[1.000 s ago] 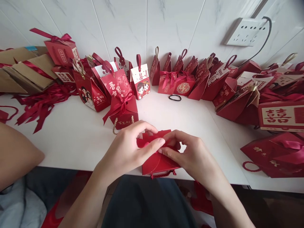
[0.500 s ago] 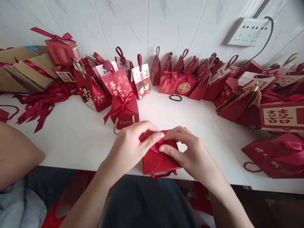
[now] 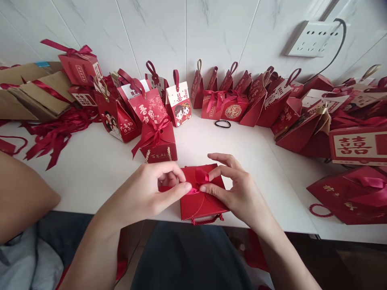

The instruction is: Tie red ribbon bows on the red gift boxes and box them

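Observation:
A red gift box [image 3: 202,206] with a twisted red cord handle lies before me at the table's front edge. Across its top runs a shiny red ribbon [image 3: 202,176], looped near the middle. My left hand [image 3: 161,187], at the box's left side, pinches one part of the ribbon between thumb and fingers. On the other side my right hand [image 3: 231,177] grips the ribbon's loop with thumb and index finger, the other fingers raised. Just behind the box stands a finished-looking red box [image 3: 159,141] with a bow and rope handles.
Decorated red boxes [image 3: 254,96] line the wall. Loose red ribbons [image 3: 57,135] lie at left beside brown cardboard pieces [image 3: 45,96]. A black hair tie [image 3: 223,124] rests mid-table. At far left, another person's arm [image 3: 24,189] reaches the edge. A socket panel [image 3: 311,40] hangs upper right.
My left hand has moved left, away from my right hand, drawing the ribbon outward. A loop now shows at my right fingertips, where both hands were together over the box.

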The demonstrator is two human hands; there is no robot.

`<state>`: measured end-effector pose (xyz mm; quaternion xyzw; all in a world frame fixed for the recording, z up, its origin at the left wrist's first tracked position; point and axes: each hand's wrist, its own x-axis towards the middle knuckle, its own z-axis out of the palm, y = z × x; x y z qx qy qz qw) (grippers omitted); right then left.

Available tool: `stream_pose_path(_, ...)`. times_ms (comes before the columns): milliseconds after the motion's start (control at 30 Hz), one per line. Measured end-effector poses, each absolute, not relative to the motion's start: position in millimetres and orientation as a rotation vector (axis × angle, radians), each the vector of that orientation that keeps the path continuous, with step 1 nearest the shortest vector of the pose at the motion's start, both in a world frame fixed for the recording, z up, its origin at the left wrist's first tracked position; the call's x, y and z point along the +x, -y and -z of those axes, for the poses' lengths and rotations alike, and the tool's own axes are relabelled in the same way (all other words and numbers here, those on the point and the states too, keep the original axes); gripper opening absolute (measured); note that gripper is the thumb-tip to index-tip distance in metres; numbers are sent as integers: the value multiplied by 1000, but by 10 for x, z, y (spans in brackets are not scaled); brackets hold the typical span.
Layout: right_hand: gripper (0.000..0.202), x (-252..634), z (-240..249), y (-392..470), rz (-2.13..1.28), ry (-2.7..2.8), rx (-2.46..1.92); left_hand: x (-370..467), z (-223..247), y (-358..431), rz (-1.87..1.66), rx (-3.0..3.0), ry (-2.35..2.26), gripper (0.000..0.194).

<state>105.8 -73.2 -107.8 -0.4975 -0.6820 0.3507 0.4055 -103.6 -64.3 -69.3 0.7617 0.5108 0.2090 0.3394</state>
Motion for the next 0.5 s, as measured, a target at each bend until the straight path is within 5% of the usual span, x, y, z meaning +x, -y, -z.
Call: stream_pose_path(500,11,1050,1099,701,-1043,1647,-1176,-1094,583,741,-502,2219,-1323,14)
